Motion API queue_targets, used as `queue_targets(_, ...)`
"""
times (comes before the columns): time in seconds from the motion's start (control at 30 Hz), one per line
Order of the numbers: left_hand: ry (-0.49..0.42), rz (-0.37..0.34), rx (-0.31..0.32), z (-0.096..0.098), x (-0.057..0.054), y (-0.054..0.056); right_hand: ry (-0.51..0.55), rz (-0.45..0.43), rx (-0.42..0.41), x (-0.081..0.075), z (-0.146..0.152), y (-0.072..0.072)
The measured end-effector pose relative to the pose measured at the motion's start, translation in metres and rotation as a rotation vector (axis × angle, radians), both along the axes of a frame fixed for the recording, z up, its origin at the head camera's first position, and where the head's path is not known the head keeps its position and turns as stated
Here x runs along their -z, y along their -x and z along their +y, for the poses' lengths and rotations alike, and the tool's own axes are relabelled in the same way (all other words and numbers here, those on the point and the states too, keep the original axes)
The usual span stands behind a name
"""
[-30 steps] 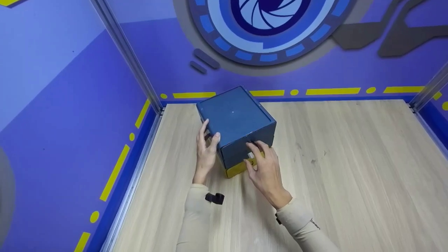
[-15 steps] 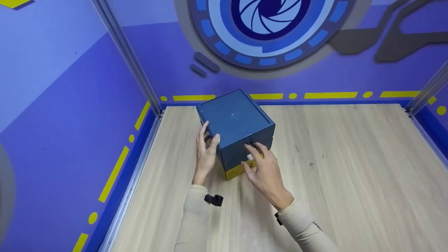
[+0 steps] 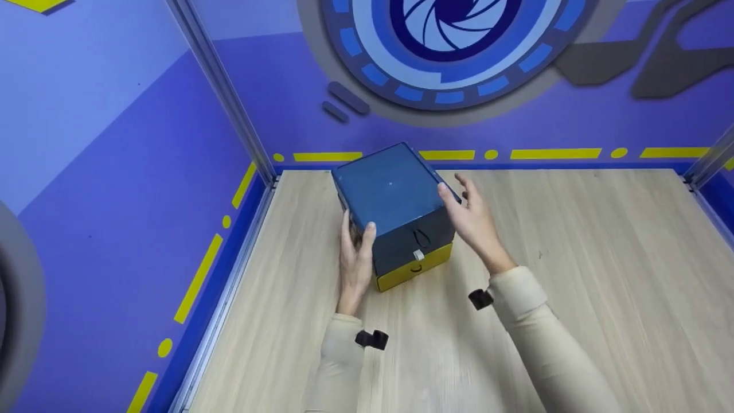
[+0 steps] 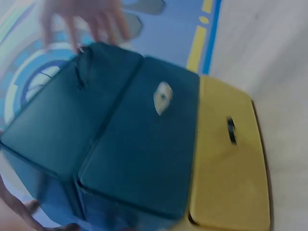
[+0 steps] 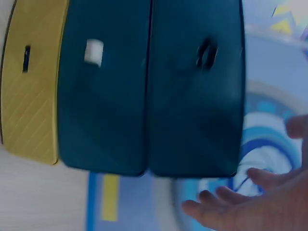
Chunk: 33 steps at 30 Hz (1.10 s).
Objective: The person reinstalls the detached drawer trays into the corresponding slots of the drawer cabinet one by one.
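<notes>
A stack of drawer boxes stands on the table, turned at an angle. Two dark blue boxes (image 3: 395,189) sit above a yellow drawer box (image 3: 398,277). The top front carries a black loop (image 3: 421,238), the middle one a white tab (image 3: 418,255), and the yellow front a small black loop (image 5: 26,58). My left hand (image 3: 355,264) rests against the stack's left side, thumb by the front top corner, fingers fairly straight. Beside the upper right edge is my right hand (image 3: 473,221), fingers spread, holding nothing; whether it touches the box I cannot tell. All drawers look closed.
The wooden table (image 3: 573,275) extends to the right and front of the stack. A blue patterned wall (image 3: 275,86) stands close behind, and another panel (image 3: 132,172) runs along the left with a metal edge.
My right hand has left the top drawer's front and moved up and right to the stack's right edge, uncovering the black loop. The left hand stays at the left side.
</notes>
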<state>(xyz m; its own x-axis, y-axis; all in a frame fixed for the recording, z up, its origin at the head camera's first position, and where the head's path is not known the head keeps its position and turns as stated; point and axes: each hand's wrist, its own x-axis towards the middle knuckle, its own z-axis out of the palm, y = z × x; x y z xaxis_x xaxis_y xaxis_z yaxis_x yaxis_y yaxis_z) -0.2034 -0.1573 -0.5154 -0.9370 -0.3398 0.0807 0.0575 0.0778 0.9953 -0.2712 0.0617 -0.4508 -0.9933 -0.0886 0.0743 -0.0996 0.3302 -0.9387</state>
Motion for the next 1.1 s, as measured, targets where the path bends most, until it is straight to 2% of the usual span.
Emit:
queue_targets(0.07, 0.002, -0.002, 0.009, 0.003, -0.002, -0.001, -0.028, -0.076, -0.056, 0.006, 0.007, 0.007)
queue_targets(0.17, -0.001, 0.004, 0.023, 0.004, -0.003, -0.001, -0.060, -0.123, -0.089, 0.017, 0.013, 0.007)
queue_targets(0.4, 0.004, -0.013, 0.109, 0.005, -0.002, 0.006, -0.090, -0.089, 0.037, 0.033, 0.024, -0.011)
queue_targets(0.53, 0.006, 0.003, 0.166, 0.009, -0.002, 0.012, -0.070, -0.095, 0.060, 0.036, 0.032, -0.022)
queue_targets(0.83, 0.035, 0.004, 0.360, 0.017, 0.000, 0.019, -0.067, -0.067, 0.104, 0.040, 0.054, -0.056)
queue_targets(0.97, 0.026, 0.017, 0.419, 0.019, -0.002, 0.021, -0.050, -0.038, 0.143, 0.044, 0.059, -0.066)
queue_targets(1.1, 0.020, 0.034, 0.452, 0.020, -0.003, 0.024, -0.044, -0.022, 0.171, 0.044, 0.060, -0.071)
